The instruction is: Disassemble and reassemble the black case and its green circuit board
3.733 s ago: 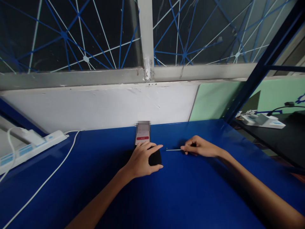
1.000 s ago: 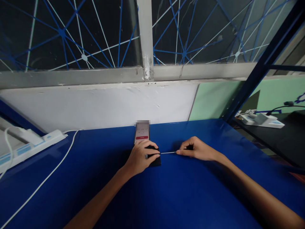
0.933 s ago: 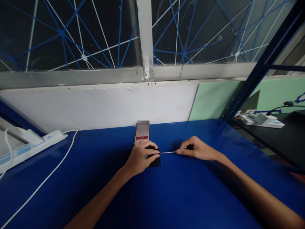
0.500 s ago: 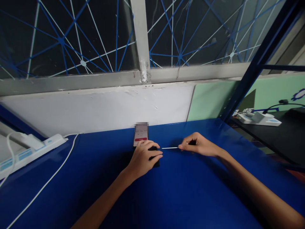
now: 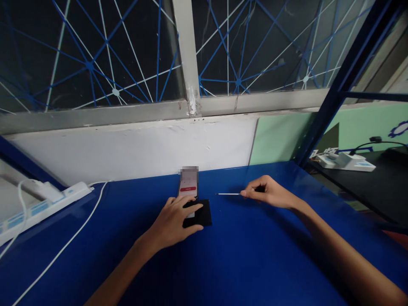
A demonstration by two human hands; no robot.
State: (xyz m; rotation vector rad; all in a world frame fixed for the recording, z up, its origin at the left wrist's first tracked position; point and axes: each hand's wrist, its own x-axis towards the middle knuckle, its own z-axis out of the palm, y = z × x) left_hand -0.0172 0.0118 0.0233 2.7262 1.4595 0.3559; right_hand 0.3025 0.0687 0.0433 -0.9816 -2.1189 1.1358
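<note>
My left hand (image 5: pixel 174 221) rests on a small black flat object (image 5: pixel 200 213) lying on the blue table (image 5: pixel 242 259), its fingers curled over the object's left part. My right hand (image 5: pixel 267 192) pinches a thin metal pin (image 5: pixel 228 194) that points left, its tip a short way right of the black object and clear of it. A phone (image 5: pixel 188 187) with a lit screen and a red button stands propped just behind the black object.
A white power strip (image 5: pixel 47 203) with a plugged-in adapter lies at the table's left edge, its white cable (image 5: pixel 70 240) trailing toward me. A white wall and window frame close the back. A blue post and a black side table with white devices (image 5: pixel 346 161) stand to the right.
The pin's tip was against the black object's right edge a second ago; my right hand has drawn it back to the right and up. My left hand slid left, uncovering more of the black object.
</note>
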